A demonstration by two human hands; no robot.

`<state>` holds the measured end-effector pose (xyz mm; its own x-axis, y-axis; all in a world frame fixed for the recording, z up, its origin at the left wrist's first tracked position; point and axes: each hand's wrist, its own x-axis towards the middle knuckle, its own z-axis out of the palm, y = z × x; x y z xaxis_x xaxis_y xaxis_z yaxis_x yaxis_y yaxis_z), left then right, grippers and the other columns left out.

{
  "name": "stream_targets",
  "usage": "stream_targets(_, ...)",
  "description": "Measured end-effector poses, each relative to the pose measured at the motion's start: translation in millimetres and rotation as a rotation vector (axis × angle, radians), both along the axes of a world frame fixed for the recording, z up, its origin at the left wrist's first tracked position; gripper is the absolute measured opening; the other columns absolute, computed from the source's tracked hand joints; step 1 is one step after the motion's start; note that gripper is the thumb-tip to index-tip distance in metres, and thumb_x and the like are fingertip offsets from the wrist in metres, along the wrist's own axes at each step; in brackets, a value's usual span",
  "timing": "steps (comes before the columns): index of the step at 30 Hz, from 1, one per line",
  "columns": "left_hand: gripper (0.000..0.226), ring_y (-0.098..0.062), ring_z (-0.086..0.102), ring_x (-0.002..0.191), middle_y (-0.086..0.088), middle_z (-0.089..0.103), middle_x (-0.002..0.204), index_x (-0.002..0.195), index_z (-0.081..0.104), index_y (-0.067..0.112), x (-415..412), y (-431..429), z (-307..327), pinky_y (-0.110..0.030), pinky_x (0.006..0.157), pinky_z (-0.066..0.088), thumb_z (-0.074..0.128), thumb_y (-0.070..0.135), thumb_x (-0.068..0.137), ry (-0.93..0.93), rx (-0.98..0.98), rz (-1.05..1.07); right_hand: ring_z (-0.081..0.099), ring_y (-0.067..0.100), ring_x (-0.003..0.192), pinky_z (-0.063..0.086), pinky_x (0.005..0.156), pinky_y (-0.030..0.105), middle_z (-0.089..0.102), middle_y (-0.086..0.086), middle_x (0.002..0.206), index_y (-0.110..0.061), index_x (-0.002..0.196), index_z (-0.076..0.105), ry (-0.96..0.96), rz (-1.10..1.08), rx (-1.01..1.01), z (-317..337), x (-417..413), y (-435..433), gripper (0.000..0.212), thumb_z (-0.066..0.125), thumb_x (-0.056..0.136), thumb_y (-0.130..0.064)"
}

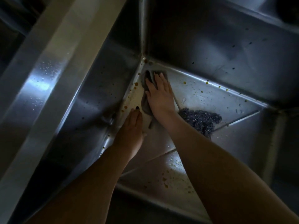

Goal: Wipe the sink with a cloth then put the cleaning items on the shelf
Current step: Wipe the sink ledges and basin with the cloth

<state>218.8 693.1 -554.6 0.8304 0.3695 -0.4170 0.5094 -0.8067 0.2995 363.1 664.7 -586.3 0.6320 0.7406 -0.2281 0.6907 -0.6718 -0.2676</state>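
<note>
I look down into a deep stainless steel sink [210, 46]. My right hand [159, 96] lies flat with straight fingers on a grey cloth [145, 105], pressing it onto the sink floor close to the far left corner. My left hand [131, 126] rests with straight fingers on the sink floor beside the left wall, just left of the cloth. A dark ball of steel wool [200, 118] lies on the floor to the right of my right wrist.
Brown and yellow specks of dirt dot the sink floor [202, 96] and the walls, thickest along the left seam and near the front. The wide steel rim [48, 75] of the sink runs diagonally on the left.
</note>
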Motion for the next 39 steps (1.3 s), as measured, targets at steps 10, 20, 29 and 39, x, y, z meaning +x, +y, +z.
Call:
stream_targets(10,0.087,-0.042,0.063,0.099,-0.031,0.062,0.111,0.110,0.058,-0.014,2,2,-5,-0.049,0.077,0.052,0.093,0.014,0.035,0.031,0.149,-0.105,0.016,0.030,0.143,0.014,0.115,0.044,0.028,0.017,0.150,-0.015,0.141,0.039,0.060,-0.098,-0.005,4,-49,-40,0.048,0.041,0.093,-0.018)
stream_targets(20,0.087,-0.027,0.005,0.144,-0.018,0.005,0.155,0.145,0.005,-0.002,0,-2,-8,-0.030,0.114,0.008,0.061,0.029,0.087,0.064,0.091,-0.048,-0.001,0.025,0.145,0.001,0.116,0.040,0.009,0.012,0.157,-0.021,0.149,0.016,-0.049,-0.031,-0.060,-5,-5,5,0.050,0.024,0.101,-0.034)
stream_targets(29,0.097,-0.038,0.051,0.120,-0.028,0.051,0.129,0.122,0.050,-0.013,-3,-4,-17,-0.039,0.096,0.040,0.092,0.027,0.044,-0.016,0.139,-0.062,-0.002,0.024,0.145,0.003,0.118,0.040,0.007,0.009,0.157,-0.019,0.149,0.015,-0.039,0.000,-0.033,0,10,11,0.051,0.028,0.101,-0.029)
stream_targets(39,0.049,-0.046,0.062,0.098,-0.034,0.061,0.110,0.108,0.057,-0.018,1,0,-10,-0.057,0.072,0.050,0.070,0.000,0.064,-0.029,0.169,-0.098,0.048,0.033,0.125,0.042,0.100,0.048,0.055,0.016,0.129,-0.014,0.127,0.057,-0.087,-0.182,-0.010,-10,-52,-39,0.048,0.035,0.087,-0.031)
